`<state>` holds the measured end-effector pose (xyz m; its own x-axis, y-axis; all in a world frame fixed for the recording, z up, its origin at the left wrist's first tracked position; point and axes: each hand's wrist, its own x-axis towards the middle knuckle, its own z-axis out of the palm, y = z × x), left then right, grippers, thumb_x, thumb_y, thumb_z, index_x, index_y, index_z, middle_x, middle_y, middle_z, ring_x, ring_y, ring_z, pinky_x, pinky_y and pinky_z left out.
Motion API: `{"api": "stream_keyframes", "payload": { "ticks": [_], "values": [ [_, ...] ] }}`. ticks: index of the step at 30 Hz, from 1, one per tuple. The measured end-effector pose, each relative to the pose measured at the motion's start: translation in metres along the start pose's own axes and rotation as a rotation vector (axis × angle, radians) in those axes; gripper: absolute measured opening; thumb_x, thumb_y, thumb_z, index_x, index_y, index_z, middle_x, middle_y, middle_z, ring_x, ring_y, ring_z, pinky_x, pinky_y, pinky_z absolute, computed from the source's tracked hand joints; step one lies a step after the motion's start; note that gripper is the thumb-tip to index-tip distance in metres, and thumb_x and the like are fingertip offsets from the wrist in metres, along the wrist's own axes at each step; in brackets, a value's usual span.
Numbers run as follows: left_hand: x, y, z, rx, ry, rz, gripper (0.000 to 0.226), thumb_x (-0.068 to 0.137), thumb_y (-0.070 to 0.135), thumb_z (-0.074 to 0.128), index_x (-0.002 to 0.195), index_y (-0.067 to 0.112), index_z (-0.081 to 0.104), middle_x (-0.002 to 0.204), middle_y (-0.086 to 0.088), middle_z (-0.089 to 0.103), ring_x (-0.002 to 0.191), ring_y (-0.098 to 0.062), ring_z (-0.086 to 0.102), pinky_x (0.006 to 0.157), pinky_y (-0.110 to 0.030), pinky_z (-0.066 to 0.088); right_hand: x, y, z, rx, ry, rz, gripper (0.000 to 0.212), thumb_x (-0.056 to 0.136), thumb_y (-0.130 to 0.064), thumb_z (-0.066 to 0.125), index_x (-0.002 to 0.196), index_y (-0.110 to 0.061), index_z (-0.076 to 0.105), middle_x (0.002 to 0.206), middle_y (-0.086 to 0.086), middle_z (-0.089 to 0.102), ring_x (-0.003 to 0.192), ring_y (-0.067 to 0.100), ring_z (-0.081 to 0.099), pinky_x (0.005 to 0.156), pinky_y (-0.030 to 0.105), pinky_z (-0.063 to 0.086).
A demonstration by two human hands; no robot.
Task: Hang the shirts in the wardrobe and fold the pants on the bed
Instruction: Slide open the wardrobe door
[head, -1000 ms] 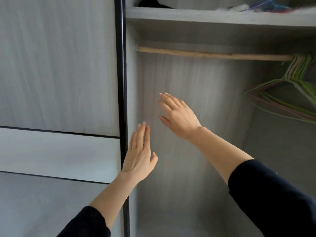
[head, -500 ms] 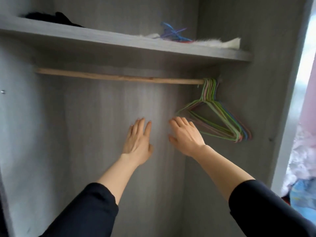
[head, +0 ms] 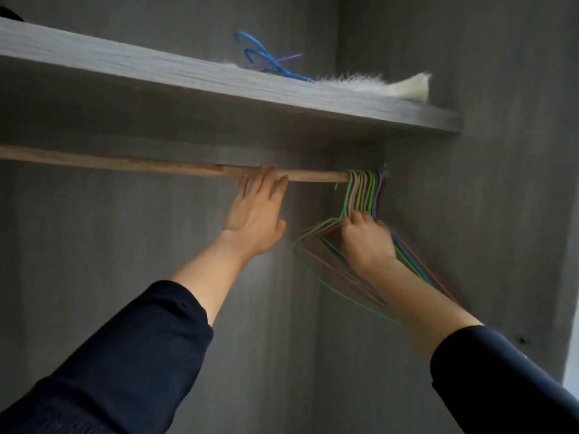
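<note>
- Our right hand point(head: 366, 242) has its fingers curled round the hangers point(head: 357, 192) just under their hooks. It is a closed grip on the bundle, with the back of the hand towards us.
- The hangers are green, pink and blue wire. They hook over the rod point(head: 125, 164) at its right end, close to the side wall of the wardrobe point(head: 485, 230), and their blurred shoulders fan out towards 5 and 7 o'clock below the hand.
- At 9 o'clock from that grip our left hand point(head: 253, 214) is flat — fingers straight, pointing to 12 o'clock, tips touching the rod. It holds nothing.
- The rod runs from 9 to 3 o'clock beneath the shelf point(head: 188, 76).
- On the shelf, at 12 o'clock from the left hand, lie blue hangers point(head: 272, 64), with a strip of white fur point(head: 376, 86) at their 4 o'clock.
- Dark sleeves point(head: 141, 355) cover both arms low in view, towards 6 o'clock.
</note>
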<state>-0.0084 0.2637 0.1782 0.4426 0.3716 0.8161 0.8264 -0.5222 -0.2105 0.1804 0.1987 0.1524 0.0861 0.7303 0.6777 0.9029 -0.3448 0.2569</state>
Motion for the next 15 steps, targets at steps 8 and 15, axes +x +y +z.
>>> {"api": "stream_keyframes", "payload": {
  "ticks": [8, 15],
  "values": [
    [0.008, -0.021, 0.029, 0.023, 0.055, -0.026, 0.088, 0.069, 0.02, 0.066, 0.148, 0.009, 0.027, 0.155, -0.009, 0.024, 0.145, -0.03, 0.012, 0.117, -0.049, 0.005, 0.022, 0.003, 0.006, -0.054, -0.014, 0.046, 0.024, 0.089, -0.005, 0.052, 0.111, -0.008, 0.062, 0.114, 0.011, 0.061, 0.106, 0.029, 0.061, 0.077, 0.036, 0.051],
    [0.015, -0.024, 0.04, 0.032, 0.176, -0.006, 0.085, 0.058, 0.016, 0.07, 0.138, 0.006, 0.044, 0.14, -0.013, 0.045, 0.134, -0.043, 0.032, 0.111, -0.059, 0.02, 0.036, 0.002, 0.002, 0.174, 0.002, 0.141, 0.02, 0.09, -0.021, 0.057, 0.102, -0.005, 0.063, 0.106, 0.017, 0.067, 0.099, 0.037, 0.063, 0.069, 0.035, 0.045]
  ]
}}
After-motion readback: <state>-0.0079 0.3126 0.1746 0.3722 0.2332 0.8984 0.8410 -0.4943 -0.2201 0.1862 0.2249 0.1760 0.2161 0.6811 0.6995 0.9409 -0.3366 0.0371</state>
